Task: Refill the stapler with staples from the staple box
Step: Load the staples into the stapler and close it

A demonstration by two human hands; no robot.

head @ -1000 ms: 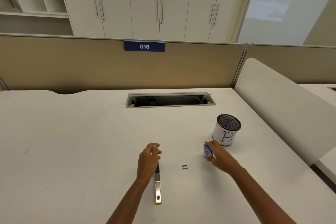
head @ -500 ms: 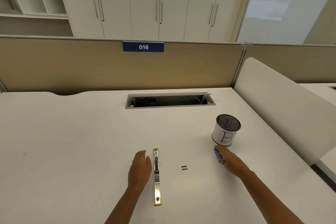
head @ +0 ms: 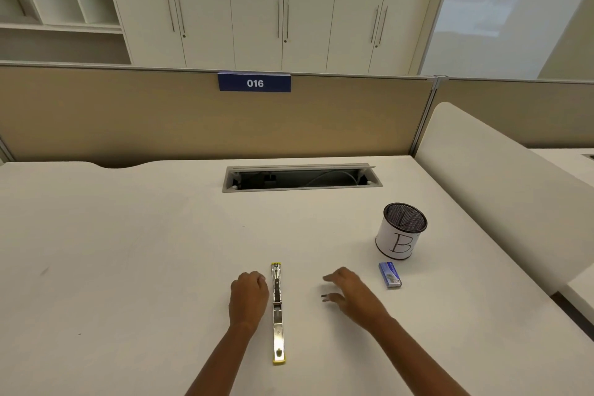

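Your stapler (head: 277, 313) lies swung fully open and flat on the white worktop (head: 128, 251), a long silver strip with yellow tips at both ends. Its long axis runs straight away from you. Your left hand (head: 248, 296) rests just beside its left edge, fingers curled into a loose fist, holding nothing. Your right hand (head: 352, 294) hovers with fingers spread over a small dark strip of staples (head: 325, 298). The blue staple box (head: 390, 278) lies to the right, near a mesh cup (head: 401, 231) marked B
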